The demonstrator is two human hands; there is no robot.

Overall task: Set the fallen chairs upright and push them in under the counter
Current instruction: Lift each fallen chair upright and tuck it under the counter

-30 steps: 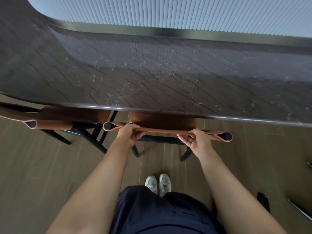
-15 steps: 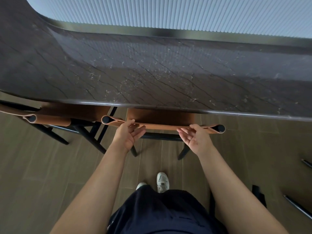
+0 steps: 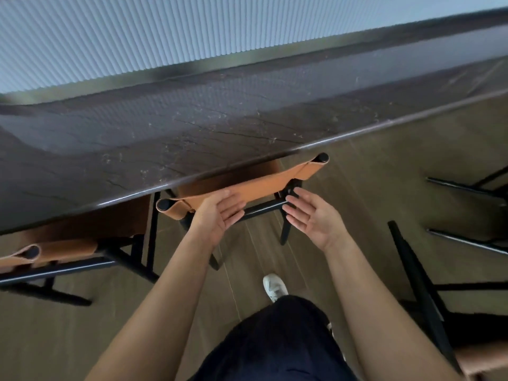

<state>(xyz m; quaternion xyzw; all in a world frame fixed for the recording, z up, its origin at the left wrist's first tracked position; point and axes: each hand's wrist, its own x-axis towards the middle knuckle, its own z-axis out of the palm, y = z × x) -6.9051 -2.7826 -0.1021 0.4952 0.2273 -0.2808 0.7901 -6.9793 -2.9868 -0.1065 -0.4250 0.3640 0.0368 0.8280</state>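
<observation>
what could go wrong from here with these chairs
A hard push may knock the middle chair against the counter edge, which its back post nearly meets. The fallen chair on the right has black legs sticking out near the person's shoe; stepping that way could mean a trip.

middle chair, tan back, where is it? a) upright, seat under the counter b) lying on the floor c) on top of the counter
a: the middle chair stands on its legs, seat tucked beneath the counter edge, tan back just outside it.
</observation>
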